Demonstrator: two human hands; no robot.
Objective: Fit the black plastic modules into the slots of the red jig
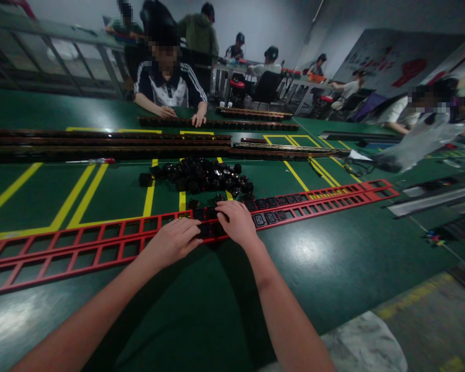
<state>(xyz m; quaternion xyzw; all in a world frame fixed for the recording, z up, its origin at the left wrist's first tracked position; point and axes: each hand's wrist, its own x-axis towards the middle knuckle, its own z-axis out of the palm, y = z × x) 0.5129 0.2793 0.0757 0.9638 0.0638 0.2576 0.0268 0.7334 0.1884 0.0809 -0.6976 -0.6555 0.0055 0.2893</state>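
Resting palm down over a red two-row frame (pixel 141 236), the two hands are sitting side by side with fingers loosely bent; whether either is pinching a piece cannot be told, since the backs of the hands are covering what lies beneath. The left hand (pixel 176 238) is lying nearer the bare cells toward nine o'clock, the right hand (pixel 236 219) beside black inserts (pixel 259 220) filling cells toward three. The frame is passing right beneath both, its long axis running from between eight and nine o'clock to between two and three. At twelve o'clock, just beyond its far edge, a pile of loose black parts (pixel 201 175) is lying, with the right hand the nearer to it. Farther out, long dark strips (pixel 108 147) are stretching across the green worktop (pixel 313 258), and just short of twelve o'clock a co-worker's hands (pixel 199 119) are touching another strip (pixel 251 125). The cells under the hands are staying hidden, the frame's nine o'clock end is running out of view, single parts are blending together in the pile, and between two and three o'clock a clear plastic bag (pixel 422 142) is blurring its contents.
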